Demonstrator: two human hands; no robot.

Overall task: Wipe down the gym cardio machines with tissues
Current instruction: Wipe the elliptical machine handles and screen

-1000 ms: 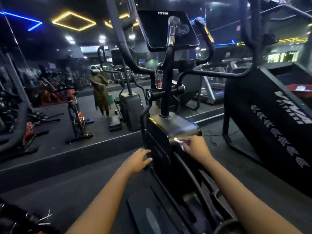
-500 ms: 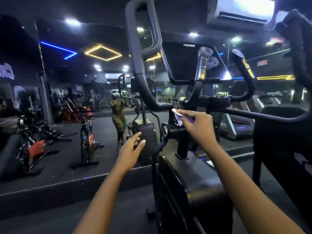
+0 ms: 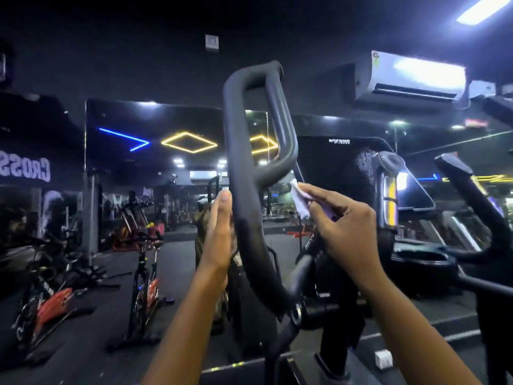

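Observation:
A black looped handlebar (image 3: 244, 168) of the elliptical machine rises in the middle of the view. My left hand (image 3: 219, 234) is beside the bar's left side with fingers straight and upright; I cannot tell whether it touches the bar. My right hand (image 3: 341, 226) pinches a crumpled white tissue (image 3: 298, 198) just right of the loop's lower bend. The machine's dark console screen (image 3: 341, 173) stands behind my right hand, with a chrome-ended grip (image 3: 387, 190) to its right.
A mirror wall ahead reflects spin bikes (image 3: 144, 284) and a standing person. Red-framed bikes (image 3: 47, 298) crowd the left floor. An air conditioner (image 3: 410, 79) hangs at the upper right. Another machine's black arm (image 3: 472, 195) stands at the far right.
My view rose from the machine's base to its handlebar. My right hand carried the tissue up from the lower housing to the loop's bend, and my left hand rose beside the bar.

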